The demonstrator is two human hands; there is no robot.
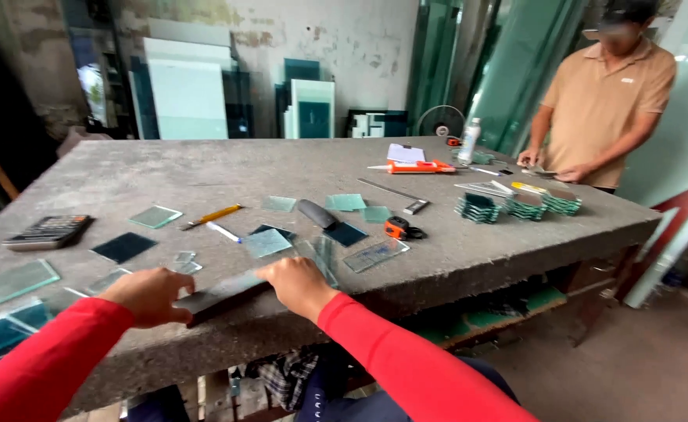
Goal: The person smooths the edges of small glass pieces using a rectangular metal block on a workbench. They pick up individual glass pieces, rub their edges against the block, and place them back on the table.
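My left hand and my right hand, both in red sleeves, grip the two ends of a dark flat strip of glass lying at the near edge of the grey table. Small clear and dark glass pieces lie scattered just beyond my hands. A yellow-handled tool and a white pen rest a little farther in.
A calculator sits at the left. A tape measure, an orange cutter, a spray bottle and stacks of green glass lie to the right, where another person stands working. Glass sheets lean on the back wall.
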